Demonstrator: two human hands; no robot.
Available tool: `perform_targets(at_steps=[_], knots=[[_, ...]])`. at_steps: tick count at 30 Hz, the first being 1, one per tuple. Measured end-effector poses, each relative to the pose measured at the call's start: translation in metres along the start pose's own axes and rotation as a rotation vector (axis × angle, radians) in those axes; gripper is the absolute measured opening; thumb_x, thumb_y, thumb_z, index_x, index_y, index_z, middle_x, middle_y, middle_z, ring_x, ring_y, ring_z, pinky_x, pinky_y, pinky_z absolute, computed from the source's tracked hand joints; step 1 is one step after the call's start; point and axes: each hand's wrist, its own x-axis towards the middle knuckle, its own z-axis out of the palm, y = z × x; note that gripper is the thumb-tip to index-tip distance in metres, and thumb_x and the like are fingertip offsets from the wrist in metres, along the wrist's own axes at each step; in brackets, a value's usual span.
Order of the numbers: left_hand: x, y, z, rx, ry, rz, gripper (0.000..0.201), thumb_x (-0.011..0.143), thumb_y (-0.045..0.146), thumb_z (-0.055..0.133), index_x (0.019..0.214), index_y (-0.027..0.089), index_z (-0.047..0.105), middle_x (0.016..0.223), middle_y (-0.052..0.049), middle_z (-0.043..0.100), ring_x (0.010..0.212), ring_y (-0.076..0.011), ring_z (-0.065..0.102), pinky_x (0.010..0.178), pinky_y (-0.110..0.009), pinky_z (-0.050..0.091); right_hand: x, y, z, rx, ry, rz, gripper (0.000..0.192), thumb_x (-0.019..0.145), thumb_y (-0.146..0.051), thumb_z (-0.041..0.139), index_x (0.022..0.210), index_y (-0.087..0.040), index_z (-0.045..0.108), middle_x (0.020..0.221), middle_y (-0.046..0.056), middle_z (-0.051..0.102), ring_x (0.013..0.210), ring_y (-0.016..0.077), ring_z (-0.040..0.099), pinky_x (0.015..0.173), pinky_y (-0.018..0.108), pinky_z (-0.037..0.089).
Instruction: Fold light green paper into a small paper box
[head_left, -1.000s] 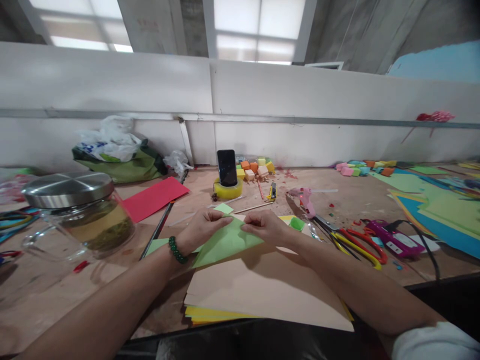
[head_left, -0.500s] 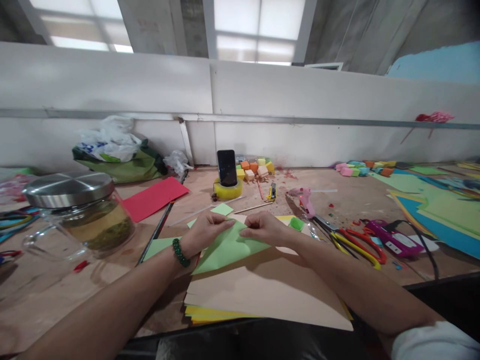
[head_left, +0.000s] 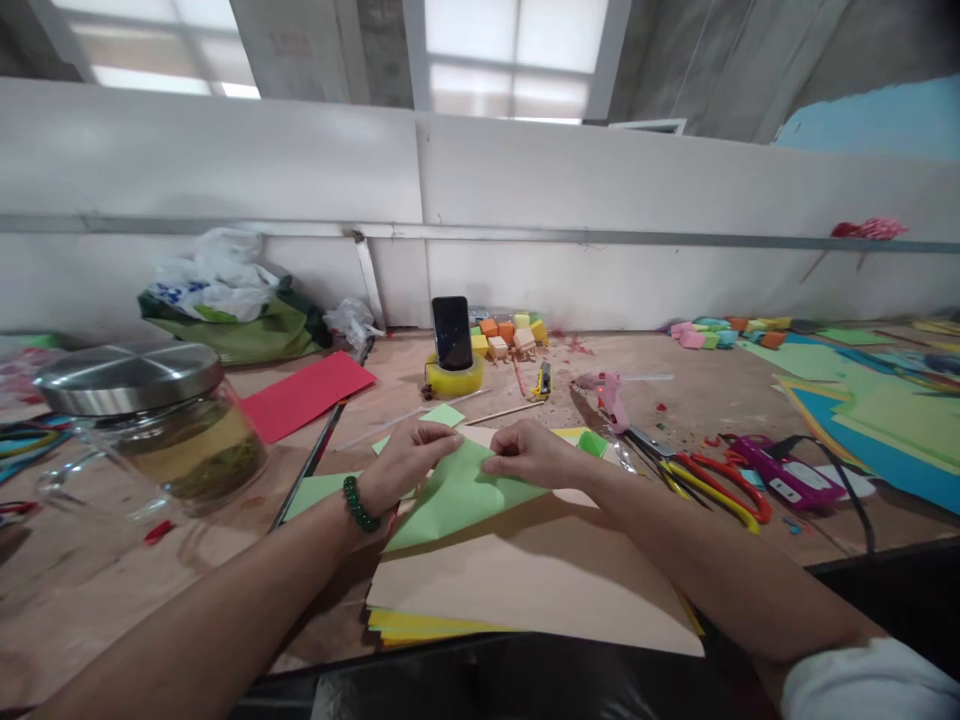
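Observation:
A light green sheet of paper (head_left: 454, 495), folded to a triangle, lies over a tan sheet (head_left: 540, 580) on a stack of coloured paper at the table's near edge. My left hand (head_left: 405, 458), with a green bead bracelet at the wrist, pinches the green paper's upper left part. My right hand (head_left: 529, 455) pinches its top edge just to the right. The two hands are a few centimetres apart, fingertips facing each other.
A glass jar with a steel lid (head_left: 161, 420) stands at the left. Red paper (head_left: 307, 392), a phone propped on a tape roll (head_left: 452, 345), foam cubes (head_left: 510, 335), a pink glue gun (head_left: 611, 400), scissors (head_left: 720, 490) and blue and green sheets (head_left: 877, 410) surround the work spot.
The green paper has shifted slightly towards me and to the right, and its top now shows a curl between my fingers. Both hands have stayed on it.

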Motion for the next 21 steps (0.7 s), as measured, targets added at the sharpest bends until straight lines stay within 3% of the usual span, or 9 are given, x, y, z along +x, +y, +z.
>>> perform_targets(at_steps=[2, 5, 6, 8, 10, 12, 21], knots=[[0.000, -0.001, 0.000, 0.135, 0.076, 0.037, 0.033, 0.079, 0.042, 0.048, 0.064, 0.015, 0.060, 0.059, -0.001, 0.054, 0.055, -0.0135, 0.048, 0.053, -0.024, 0.039, 0.000, 0.000, 0.000, -0.026, -0.002, 0.029, 0.033, 0.074, -0.042, 0.059, 0.055, -0.016, 0.047, 0.052, -0.007, 0.031, 0.051, 0.0073, 0.028, 0.047, 0.022, 0.019], [-0.005, 0.000, 0.004, 0.518, 0.257, 0.221, 0.024, 0.081, 0.028, 0.047, 0.084, 0.017, 0.068, 0.085, -0.007, 0.066, 0.074, -0.0189, 0.058, 0.067, -0.029, 0.045, 0.001, 0.001, 0.001, -0.099, -0.025, 0.106, 0.036, 0.073, -0.039, 0.059, 0.051, -0.017, 0.043, 0.050, -0.008, 0.029, 0.050, 0.0070, 0.027, 0.048, 0.023, 0.018], [-0.008, 0.002, 0.007, 0.629, 0.229, 0.297, 0.023, 0.080, 0.023, 0.048, 0.088, 0.018, 0.069, 0.092, -0.008, 0.067, 0.080, -0.0199, 0.060, 0.072, -0.030, 0.045, 0.002, 0.002, 0.001, -0.125, -0.039, 0.130, 0.036, 0.074, -0.038, 0.060, 0.050, -0.017, 0.042, 0.050, -0.008, 0.029, 0.051, 0.0070, 0.026, 0.048, 0.023, 0.018], [-0.014, 0.005, 0.012, 0.776, 0.020, 0.411, 0.024, 0.077, 0.013, 0.048, 0.083, 0.021, 0.070, 0.092, -0.006, 0.069, 0.085, -0.0195, 0.061, 0.074, -0.029, 0.044, 0.002, 0.002, 0.001, -0.182, -0.060, 0.161, 0.035, 0.075, -0.035, 0.060, 0.050, -0.016, 0.044, 0.049, -0.008, 0.029, 0.051, 0.0072, 0.027, 0.049, 0.023, 0.018], [-0.020, 0.009, 0.017, 0.870, -0.193, 0.427, 0.023, 0.074, 0.008, 0.049, 0.072, 0.020, 0.068, 0.085, -0.003, 0.070, 0.081, -0.0183, 0.062, 0.070, -0.026, 0.044, 0.002, 0.003, 0.001, -0.252, -0.064, 0.177, 0.032, 0.076, -0.034, 0.060, 0.053, -0.016, 0.049, 0.050, -0.007, 0.032, 0.052, 0.0077, 0.030, 0.050, 0.023, 0.019], [-0.022, 0.011, 0.019, 0.930, -0.311, 0.395, 0.021, 0.073, 0.008, 0.050, 0.068, 0.020, 0.066, 0.083, -0.002, 0.071, 0.079, -0.0177, 0.063, 0.068, -0.025, 0.043, 0.002, 0.001, 0.002, -0.337, -0.070, 0.187, 0.029, 0.078, -0.034, 0.060, 0.057, -0.015, 0.053, 0.052, -0.006, 0.038, 0.054, 0.0084, 0.034, 0.051, 0.023, 0.020], [-0.023, 0.021, 0.007, 0.911, -0.470, 0.312, 0.036, 0.070, 0.004, 0.054, 0.086, 0.029, 0.075, 0.105, 0.005, 0.073, 0.087, -0.0157, 0.066, 0.070, -0.022, 0.043, -0.006, -0.025, 0.002, -0.639, -0.118, 0.315, 0.027, 0.084, -0.043, 0.056, 0.080, -0.018, 0.066, 0.081, 0.005, 0.066, 0.070, 0.0167, 0.056, 0.053, 0.024, 0.028]])
